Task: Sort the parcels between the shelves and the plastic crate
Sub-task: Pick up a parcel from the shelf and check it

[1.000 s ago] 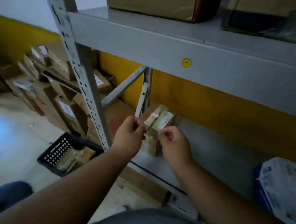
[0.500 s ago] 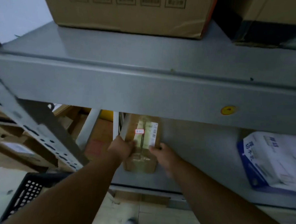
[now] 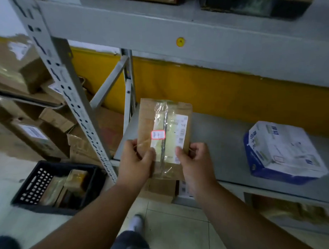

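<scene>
Head view blurs the label print on the brown cardboard parcel (image 3: 162,132), taped glossy down its middle; its lower end hides behind the left hand (image 3: 135,163) and right hand (image 3: 195,162), both clamped on it over the grey metal shelf (image 3: 220,145). Black perforated plastic crate (image 3: 36,183) sits on the floor, left

Both bare forearms reach forward side by side, well apart at the elbows and closer at the wrists. The left hand (image 3: 135,160) and right hand (image 3: 195,162) are each closed in a grip — thumbs on top, fingers curled beneath — at matching height.
</scene>
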{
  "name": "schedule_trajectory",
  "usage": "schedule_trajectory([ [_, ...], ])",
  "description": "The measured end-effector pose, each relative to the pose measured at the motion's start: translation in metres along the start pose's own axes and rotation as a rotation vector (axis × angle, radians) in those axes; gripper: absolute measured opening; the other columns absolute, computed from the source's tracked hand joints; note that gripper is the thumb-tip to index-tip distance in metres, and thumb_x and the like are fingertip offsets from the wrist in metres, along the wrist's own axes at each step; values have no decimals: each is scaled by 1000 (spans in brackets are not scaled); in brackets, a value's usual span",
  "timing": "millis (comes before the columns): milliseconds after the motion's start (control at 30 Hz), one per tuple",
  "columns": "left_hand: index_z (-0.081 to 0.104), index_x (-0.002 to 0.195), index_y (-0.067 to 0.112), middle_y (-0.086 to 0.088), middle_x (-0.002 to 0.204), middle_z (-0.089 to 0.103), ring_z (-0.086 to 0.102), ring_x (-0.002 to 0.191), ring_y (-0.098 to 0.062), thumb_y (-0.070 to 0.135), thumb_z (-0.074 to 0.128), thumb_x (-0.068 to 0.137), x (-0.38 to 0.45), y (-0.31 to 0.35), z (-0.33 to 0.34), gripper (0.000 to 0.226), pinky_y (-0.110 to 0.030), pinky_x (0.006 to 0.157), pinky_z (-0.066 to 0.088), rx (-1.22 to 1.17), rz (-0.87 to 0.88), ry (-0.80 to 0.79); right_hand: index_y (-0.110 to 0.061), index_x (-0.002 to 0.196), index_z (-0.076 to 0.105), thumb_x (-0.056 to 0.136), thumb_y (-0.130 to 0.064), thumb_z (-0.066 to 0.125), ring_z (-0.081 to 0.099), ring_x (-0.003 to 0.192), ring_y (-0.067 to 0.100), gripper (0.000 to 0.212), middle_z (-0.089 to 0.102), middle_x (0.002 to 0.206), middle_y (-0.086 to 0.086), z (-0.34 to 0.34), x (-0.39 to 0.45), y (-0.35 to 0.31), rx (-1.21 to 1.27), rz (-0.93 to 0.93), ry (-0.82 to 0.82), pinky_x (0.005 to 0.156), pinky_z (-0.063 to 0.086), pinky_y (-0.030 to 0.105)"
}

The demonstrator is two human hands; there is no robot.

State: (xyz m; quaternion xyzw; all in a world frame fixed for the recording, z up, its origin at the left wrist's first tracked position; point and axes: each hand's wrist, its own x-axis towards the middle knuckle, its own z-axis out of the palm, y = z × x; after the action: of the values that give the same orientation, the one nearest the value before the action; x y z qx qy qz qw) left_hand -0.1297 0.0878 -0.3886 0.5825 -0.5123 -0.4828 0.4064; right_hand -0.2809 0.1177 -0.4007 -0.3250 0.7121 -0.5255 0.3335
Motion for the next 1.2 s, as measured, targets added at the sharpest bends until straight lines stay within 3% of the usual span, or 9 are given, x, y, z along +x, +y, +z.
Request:
schedule_trajectory([
  [100,45,118,33,9,110,64,68,95,-10,28,67,94,-35,10,5,33,-38,77,61,-21,69,4,-23,109,53,90,-23,75,69,87,3,29,70,101,-9,-24,-25,-3,-23,-62,-10,76,57,28],
  [200,44,119,34,15,111,63,68,98,-8,30,67,94,-55,16,4,35,-42,82,61,-4,100,20,-23,123,61,91,-22,72,71,94,3,34,73,107,-12,-40,-39,-8,-23,-74,-49,85,60,34],
  [367,45,124,35,15,116,62,68,103,-7,36,69,91,-65,23,2,41,-43,81,62,43,192,-8,-21,108,71,89,-30,74,76,87,11,22,78,99,-6,-58,-39,-17,22,-42,-101,83,62,45],
  [567,52,138,12,-2,145,53,48,129,-18,45,70,87,-53,44,-7,63,-34,108,41,521,703,43,-16,109,67,81,-17,84,76,96,19,33,79,102,1,-72,-32,-26,204,-27,-193,89,59,46],
  [767,60,128,3,-4,149,52,52,122,-24,41,72,85,-55,34,-26,58,-45,102,48,728,1003,144,-4,121,63,74,4,82,69,112,34,51,72,118,18,-64,-32,-18,483,-98,-385,93,56,48],
  [900,53,132,7,-8,138,57,57,117,-26,31,81,77,-56,29,-23,66,-46,97,52,660,952,135,-7,116,66,72,1,87,73,106,22,50,76,112,6,-64,-31,-15,259,-174,-219,89,58,40],
  [1000,40,144,12,-8,128,52,56,114,-24,24,84,77,-58,27,-20,81,-41,97,53,581,798,124,-26,116,59,62,-23,95,72,104,13,64,74,111,-5,-58,-41,-14,169,-206,-108,88,58,39],
  [1100,51,128,12,0,117,53,55,106,-10,20,82,78,-58,26,-19,60,-32,90,55,440,664,130,-33,107,53,72,-26,91,67,101,0,53,69,108,-14,-55,-57,-15,-54,-332,-29,89,57,27],
  [1200,50,124,23,8,115,62,61,108,-2,12,81,80,-59,28,-15,55,-30,93,56,208,415,110,-29,124,50,79,-29,84,59,110,-4,57,61,122,-8,-54,-67,-14,-114,-451,-13,90,50,13],
])
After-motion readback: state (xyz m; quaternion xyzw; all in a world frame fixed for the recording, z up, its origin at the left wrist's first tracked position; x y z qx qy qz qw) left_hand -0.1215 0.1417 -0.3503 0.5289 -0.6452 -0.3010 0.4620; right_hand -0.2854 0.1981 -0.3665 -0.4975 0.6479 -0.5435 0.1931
